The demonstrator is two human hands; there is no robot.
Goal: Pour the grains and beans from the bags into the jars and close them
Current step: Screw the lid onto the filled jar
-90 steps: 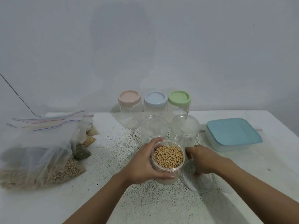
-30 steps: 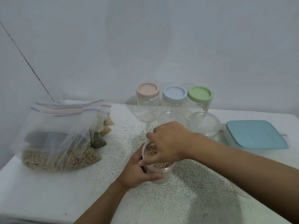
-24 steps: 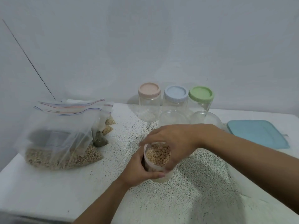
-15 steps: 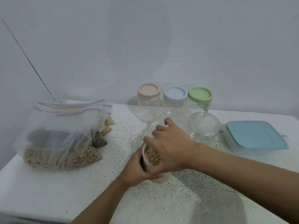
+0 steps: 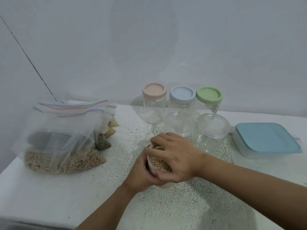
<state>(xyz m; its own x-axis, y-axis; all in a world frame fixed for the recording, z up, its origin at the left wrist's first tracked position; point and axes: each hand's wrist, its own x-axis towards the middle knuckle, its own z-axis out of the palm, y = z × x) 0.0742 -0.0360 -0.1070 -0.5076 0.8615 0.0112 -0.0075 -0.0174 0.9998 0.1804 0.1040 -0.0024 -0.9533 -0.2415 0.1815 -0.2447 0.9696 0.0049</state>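
Wall [image 5: 149,39]: plain grey-white, with a thin dark line running diagonally down its left side. Table [image 5: 49,196]: white, with black speckle through the middle strip and its corner at lower left. Big bag [image 5: 54,138]: on the table at left, clear zip type, slumped upright with tan beans in the bottom; more striped zip tops are stacked just behind it. Box [image 5: 265,140]: far right, lying flat, clear base with a blue lid on. Back row by the wall is three clear jars, upright and close together: pink-lid jar [image 5: 154,103], blue-lid jar [image 5: 181,100], green-lid jar [image 5: 209,98]; all are capped. Just in front of them stand two shorter clear tubs side by side, left tub [image 5: 179,125] and right tub [image 5: 213,131]. Bean jar [image 5: 159,163]: centre foreground, upright, near the left tub and well apart from the big bag, filled nearly to the rim with tan beans. Left hand [image 5: 141,176]: wraps the bean jar's side from the left, fingers curled round it in a firm grip. Right hand [image 5: 177,160]: comes over the top from the right, with fingers curled down over the rim and thumb on the near side, gripping the mouth. There may be a clear lid under the palm, but the hand hides it. Small bags lie at the big bag's right corner: one dark green [image 5: 103,144], two tan [image 5: 109,131].
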